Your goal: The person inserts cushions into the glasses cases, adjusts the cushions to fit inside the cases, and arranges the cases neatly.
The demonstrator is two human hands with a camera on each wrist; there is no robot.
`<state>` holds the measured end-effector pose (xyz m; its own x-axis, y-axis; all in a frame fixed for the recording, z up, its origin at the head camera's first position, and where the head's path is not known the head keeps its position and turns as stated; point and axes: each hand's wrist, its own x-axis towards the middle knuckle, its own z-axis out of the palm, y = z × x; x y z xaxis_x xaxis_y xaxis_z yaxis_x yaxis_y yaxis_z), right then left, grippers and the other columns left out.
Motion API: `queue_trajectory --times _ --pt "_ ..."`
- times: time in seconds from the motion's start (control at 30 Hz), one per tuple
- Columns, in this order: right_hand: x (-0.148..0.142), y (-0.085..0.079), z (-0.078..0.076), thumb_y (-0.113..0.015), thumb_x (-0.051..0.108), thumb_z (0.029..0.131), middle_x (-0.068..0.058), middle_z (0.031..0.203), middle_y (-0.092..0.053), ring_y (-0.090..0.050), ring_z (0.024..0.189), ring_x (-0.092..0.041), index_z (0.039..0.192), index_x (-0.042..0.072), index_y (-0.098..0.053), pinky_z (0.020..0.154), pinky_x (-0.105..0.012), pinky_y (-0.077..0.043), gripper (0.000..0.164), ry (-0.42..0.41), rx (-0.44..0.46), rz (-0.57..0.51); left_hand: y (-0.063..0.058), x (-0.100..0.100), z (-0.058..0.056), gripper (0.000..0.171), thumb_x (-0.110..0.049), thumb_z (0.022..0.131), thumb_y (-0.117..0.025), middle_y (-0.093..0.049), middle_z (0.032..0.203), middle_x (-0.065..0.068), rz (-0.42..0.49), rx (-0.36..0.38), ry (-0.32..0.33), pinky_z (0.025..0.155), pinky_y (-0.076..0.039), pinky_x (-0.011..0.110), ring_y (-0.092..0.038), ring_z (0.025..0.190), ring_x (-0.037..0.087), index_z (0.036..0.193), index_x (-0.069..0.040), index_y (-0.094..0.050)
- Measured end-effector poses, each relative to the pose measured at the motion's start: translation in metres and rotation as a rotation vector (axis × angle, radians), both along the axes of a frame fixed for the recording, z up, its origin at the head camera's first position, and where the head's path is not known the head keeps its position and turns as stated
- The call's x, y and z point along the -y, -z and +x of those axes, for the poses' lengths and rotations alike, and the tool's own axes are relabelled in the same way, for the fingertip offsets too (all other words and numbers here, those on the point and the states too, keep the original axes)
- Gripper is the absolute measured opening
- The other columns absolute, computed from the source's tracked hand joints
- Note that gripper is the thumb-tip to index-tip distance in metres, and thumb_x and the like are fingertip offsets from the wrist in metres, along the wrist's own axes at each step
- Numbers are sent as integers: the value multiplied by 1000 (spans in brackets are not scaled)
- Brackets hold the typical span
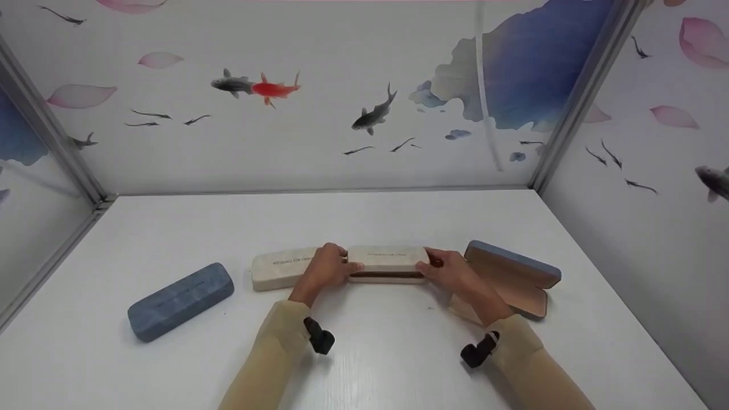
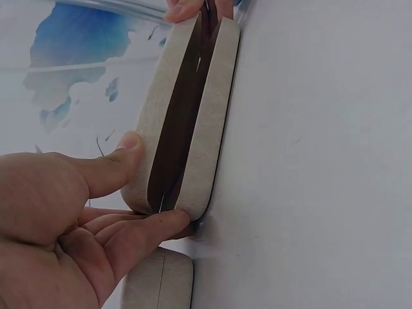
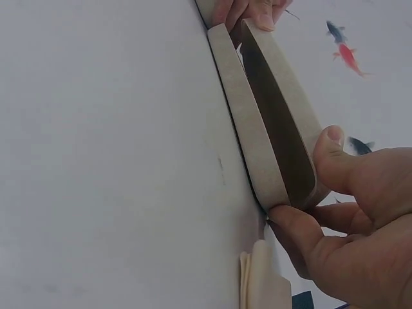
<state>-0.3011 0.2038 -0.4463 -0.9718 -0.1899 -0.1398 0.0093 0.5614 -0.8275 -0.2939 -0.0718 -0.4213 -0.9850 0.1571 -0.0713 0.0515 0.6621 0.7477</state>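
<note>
A cream glasses case lies at the middle of the table, its lid partly raised and a dark gap showing along the front. My left hand grips its left end, thumb on the lid and fingers at the end of the base. At the other end, my right hand holds it likewise, its thumb against the lid. The inside of the case is brown and mostly in shadow. Directly left of it, a second cream glasses case lies closed, partly hidden by my left hand.
A blue glasses case stands open at the right, tan inside. A folded cream cloth lies beside it, partly behind my right wrist. Further left is a closed blue glasses case. Printed panels border the white table.
</note>
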Motion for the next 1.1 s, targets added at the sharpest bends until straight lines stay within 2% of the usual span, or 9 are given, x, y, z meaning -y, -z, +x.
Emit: queue_trajectory --times 0.13,0.2,0.4,0.47,0.57,0.67,0.9,1.1 --pt "2 2 1 -62 31 100 -18 154 -46 -45 140 -29 155 5 -35 114 -46 -41 67 25 17 1 3 0 0 40 -23 91 -75 -71 116 22 5 -1 -6 89 -54 38 -63 94 21 116 9 -69" --pt "2 3 1 -63 31 100 -16 154 -46 -46 139 -28 155 6 -36 114 -46 -41 66 33 23 -5 3 0 0 37 -22 91 -75 -73 113 18 11 4 -10 81 -51 33 -58 85 16 113 7 -71" --pt "4 3 3 -64 29 99 -14 155 -46 -46 139 -26 155 7 -36 112 -44 -43 66 37 18 -30 5 1 1 33 -19 90 -76 -75 109 13 40 -11 -11 73 -43 25 -52 80 13 113 3 -73" --pt "3 4 3 -65 28 99 -15 155 -46 -45 140 -27 155 6 -36 112 -44 -43 67 30 5 -33 5 1 2 30 -18 89 -77 -75 99 11 51 -16 -10 68 -41 25 -50 75 13 109 4 -74" --pt "4 5 3 -67 25 97 -16 155 -45 -44 143 -30 154 5 -36 112 -44 -43 68 30 -15 -16 5 -1 3 23 -15 88 -78 -69 80 3 60 -21 -9 61 -37 24 -47 66 11 101 4 -74" --pt "5 6 4 -69 22 96 -18 155 -44 -42 144 -33 154 3 -35 112 -45 -44 70 31 -30 -3 6 -2 4 19 -12 86 -79 -56 70 -1 59 -14 -21 59 -34 24 -44 64 12 95 4 -73" --pt "6 5 5 -69 17 96 -20 156 -42 -40 146 -34 154 1 -34 113 -47 -43 70 28 -27 -13 5 -5 3 21 -9 85 -79 -62 77 0 49 -8 -53 61 -36 25 -46 69 13 101 4 -74" --pt "5 4 4 -71 22 95 -18 157 -42 -39 146 -34 154 4 -35 116 -48 -39 71 43 -3 12 7 -6 2 22 -10 85 -79 -65 80 1 50 -1 -58 62 -36 25 -48 70 13 103 2 -74"
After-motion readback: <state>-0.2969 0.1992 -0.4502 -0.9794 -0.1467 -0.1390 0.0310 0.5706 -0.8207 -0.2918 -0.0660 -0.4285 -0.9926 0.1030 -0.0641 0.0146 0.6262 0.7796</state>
